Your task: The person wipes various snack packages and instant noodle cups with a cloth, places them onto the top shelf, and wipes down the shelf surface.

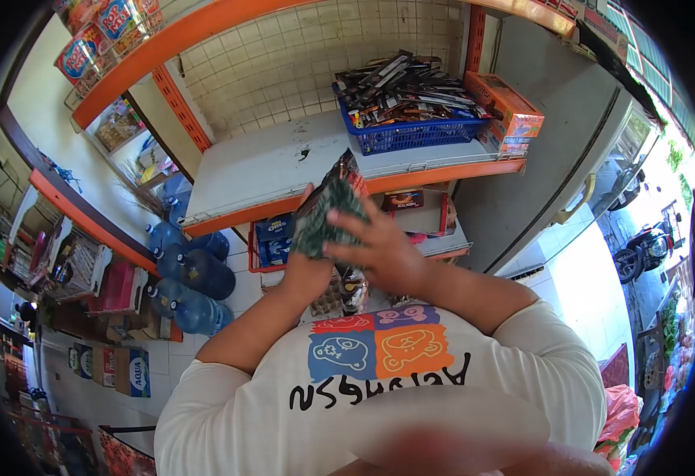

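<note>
1. While the right hand (pixel 383 250) lays spread fingers over the shiny, dark-green plastic packet (pixel 316 224), the left hand (pixel 309 274) grips behind, fingers mostly hidden.
2. Before the flat white shelf (pixel 256 163), gentle pressure seems best.

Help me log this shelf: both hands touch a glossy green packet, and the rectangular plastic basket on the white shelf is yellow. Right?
Wrong colour: the head view shows a blue rectangular plastic basket on the white shelf. The left hand and right hand do touch the glossy green packet.
</note>
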`<state>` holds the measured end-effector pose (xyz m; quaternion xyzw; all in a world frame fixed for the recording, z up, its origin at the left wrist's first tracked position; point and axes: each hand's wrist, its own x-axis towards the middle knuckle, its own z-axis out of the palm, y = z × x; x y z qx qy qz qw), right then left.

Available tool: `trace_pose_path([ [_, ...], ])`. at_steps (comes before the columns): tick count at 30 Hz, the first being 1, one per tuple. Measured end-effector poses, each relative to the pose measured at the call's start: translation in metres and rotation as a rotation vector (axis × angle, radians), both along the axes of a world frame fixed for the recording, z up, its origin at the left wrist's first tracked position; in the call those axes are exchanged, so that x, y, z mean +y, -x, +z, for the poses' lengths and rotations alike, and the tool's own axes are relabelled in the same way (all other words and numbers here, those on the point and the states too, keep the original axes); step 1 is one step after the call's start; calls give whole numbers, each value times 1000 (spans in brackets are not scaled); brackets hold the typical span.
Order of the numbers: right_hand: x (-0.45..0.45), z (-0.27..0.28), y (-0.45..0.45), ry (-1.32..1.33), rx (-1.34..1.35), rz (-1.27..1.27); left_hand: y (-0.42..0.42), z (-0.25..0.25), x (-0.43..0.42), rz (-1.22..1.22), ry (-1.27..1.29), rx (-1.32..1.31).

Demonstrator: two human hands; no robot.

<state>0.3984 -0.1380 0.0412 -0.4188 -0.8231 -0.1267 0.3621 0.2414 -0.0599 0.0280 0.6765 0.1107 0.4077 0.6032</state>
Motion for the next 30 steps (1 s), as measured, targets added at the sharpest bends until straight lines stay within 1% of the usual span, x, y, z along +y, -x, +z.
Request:
trace_pose_path([
  [3,1,-10,-10,-60,3,37,0,6,-4,-11,168,-119],
  [4,7,-16,-14,-91,120,-1,-2,3,-8,-41,350,-294],
  [5,7,-20,-14,-96,116,0,-2,4,-8,-41,345,-299],
  [7,-1,-25,-7,-74,255,-103,-1,7,-6,-45,472,-404],
  [8,-4,-36,-7,-94,53,-1,2,7,-5,-82,492,-394],
  [9,-3,-40,-9,-96,50,1,4,3,-2,-82,490,-397],
  [11,-1,-46,-11,-111,-122,153,9,-4,6,-12,493,-337],
  [12,2,-46,-14,-115,-126,155,10,-2,2,-16,551,-340],
  [14,11,-41,-23,-174,220,-209,13,5,2,-49,525,-355],
  [15,14,-38,-31,-175,218,-206,15,6,2,-81,505,-363],
  [16,17,-34,-41,217,862,39,17,6,3,-80,504,-364],
  [17,18,-32,-47,630,1484,308,18,6,4,-94,452,-342],
  [18,18,-30,-49,628,1482,310,20,6,5,-109,399,-321],
  [20,17,-25,-50,886,1563,677,24,6,8,-126,378,-288],
  [21,18,-24,-46,890,1556,680,27,5,10,-144,362,-252],
  [23,19,-26,-33,844,1304,325,31,-10,23,-135,351,-225],
  [24,23,-29,-27,784,1339,301,34,-15,26,-94,382,-211],
  [25,28,-28,-23,790,1334,306,36,-23,30,-52,414,-197],
  [26,33,-26,-20,752,1400,369,43,-44,46,-144,326,-239],
  [27,39,-23,-18,714,1464,434,49,-56,52,-134,325,-243],
  [28,47,-20,-15,669,1466,478,55,-62,56,-271,120,-155],
  [29,54,-14,-10,678,1461,487,60,-69,58,-405,-85,-62],
  [30,58,-6,-4,657,1428,405,64,-70,51,-394,-88,-63],
])
